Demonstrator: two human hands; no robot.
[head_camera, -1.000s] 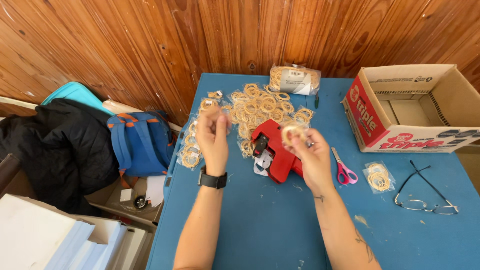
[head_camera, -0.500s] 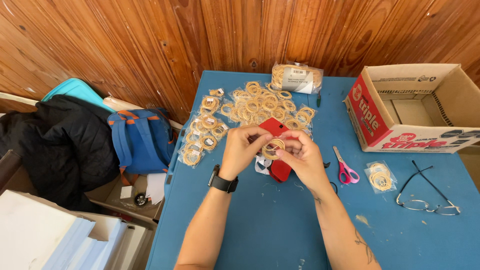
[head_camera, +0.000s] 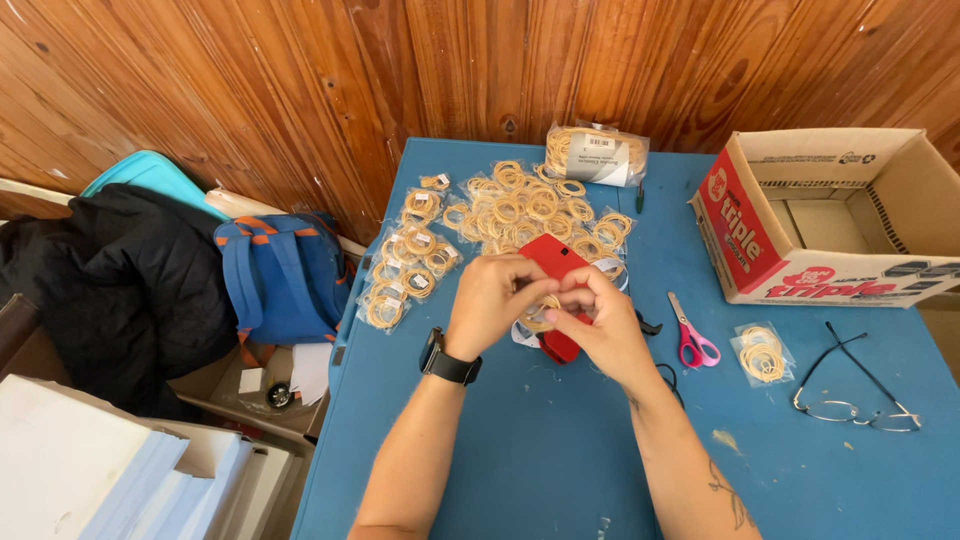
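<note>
Your left hand (head_camera: 492, 303) and right hand (head_camera: 598, 322) met over the middle of the table (head_camera: 560, 470), fingertips pinched together on a small packet (head_camera: 541, 317) of tan rubber bands. Both grips were narrow and closed on that packet; it sat right between the two sets of fingers, mostly hidden by them, so you could not tell which way its long axis ran. Neither hand was nearer: the packet was shared, left fingers on its left edge, right fingers on its right.

Directly beneath your hands lay the red tool (head_camera: 556, 290), its long axis running away from you and a little to the left, its far end pointing at the pile (head_camera: 520, 215) of finished packets. So the packet you held was just above the tool, near its closer end, and apart from the pile beyond.

A second row of packets (head_camera: 405, 270) lay along the table's left edge, beyond your left wrist and its watch (head_camera: 447, 358). To the right of your right hand were the pink scissors (head_camera: 690, 335), then a lone packet (head_camera: 762, 352), then the glasses (head_camera: 858, 395). A larger bag (head_camera: 595, 155) of bands sat at the far edge, and the open box (head_camera: 830, 225) stood at the far right.
</note>
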